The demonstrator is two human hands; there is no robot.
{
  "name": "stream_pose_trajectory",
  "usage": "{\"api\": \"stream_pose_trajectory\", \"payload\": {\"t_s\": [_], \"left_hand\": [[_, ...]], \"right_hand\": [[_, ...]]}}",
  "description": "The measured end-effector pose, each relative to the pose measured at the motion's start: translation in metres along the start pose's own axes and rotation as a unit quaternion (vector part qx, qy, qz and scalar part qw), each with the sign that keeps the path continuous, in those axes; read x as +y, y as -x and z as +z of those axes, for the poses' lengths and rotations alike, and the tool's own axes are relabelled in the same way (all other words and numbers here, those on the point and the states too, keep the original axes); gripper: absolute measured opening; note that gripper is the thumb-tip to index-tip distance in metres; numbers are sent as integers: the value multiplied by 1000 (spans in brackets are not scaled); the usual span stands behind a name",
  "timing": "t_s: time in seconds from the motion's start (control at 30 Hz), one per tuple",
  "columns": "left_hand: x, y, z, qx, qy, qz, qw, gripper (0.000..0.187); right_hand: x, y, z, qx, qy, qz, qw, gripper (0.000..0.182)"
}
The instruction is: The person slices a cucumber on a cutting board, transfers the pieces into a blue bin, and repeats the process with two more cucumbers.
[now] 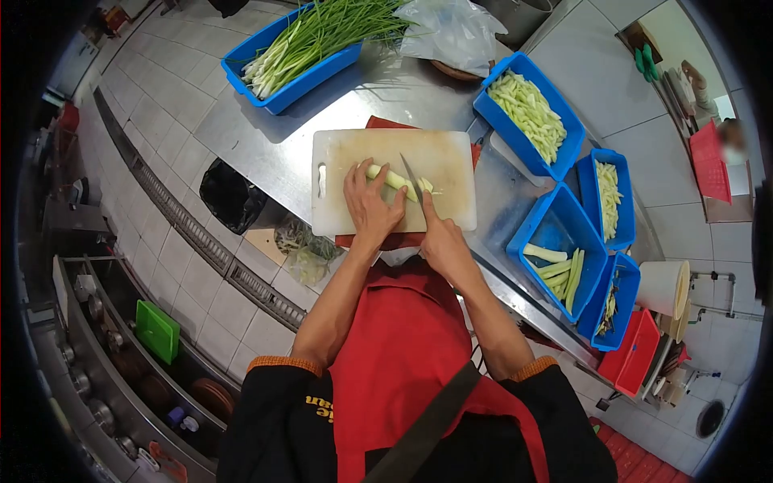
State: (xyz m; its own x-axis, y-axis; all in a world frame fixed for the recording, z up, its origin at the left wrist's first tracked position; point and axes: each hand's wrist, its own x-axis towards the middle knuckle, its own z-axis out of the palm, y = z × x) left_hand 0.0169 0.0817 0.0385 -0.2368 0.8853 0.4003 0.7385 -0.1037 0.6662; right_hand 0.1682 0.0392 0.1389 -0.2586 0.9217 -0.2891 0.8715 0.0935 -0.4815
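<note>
Gripping a knife, the right hand cuts a pale stalk that the left hand presses on the cutting board.
Blue bins on the desk hold cut sticks, stalk pieces and green onions.
</note>
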Motion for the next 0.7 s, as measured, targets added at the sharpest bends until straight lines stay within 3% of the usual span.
{"api": "stream_pose_trajectory", "payload": {"t_s": [0.07,0.27,0.33,0.63,0.7], "left_hand": [[1,2,0,-2,-2,-5,1000,50],[5,-1,-3,-5,-1,-11,1000,46],[6,-1,-4,-11,5,-17,1000,44],[6,-1,-3,-10,8,-14,1000,44],[6,-1,-4,-11,7,-15,1000,43]], "right_hand": [[-4,5,-4,-36,-16,12,999,80],[0,18,10,15,-6,0,1000,83],[-2,18,5,-28,-10,18,999,81],[-1,26,9,-51,47,38,997,85],[9,24,40,-37,70,42,996,87]]}}
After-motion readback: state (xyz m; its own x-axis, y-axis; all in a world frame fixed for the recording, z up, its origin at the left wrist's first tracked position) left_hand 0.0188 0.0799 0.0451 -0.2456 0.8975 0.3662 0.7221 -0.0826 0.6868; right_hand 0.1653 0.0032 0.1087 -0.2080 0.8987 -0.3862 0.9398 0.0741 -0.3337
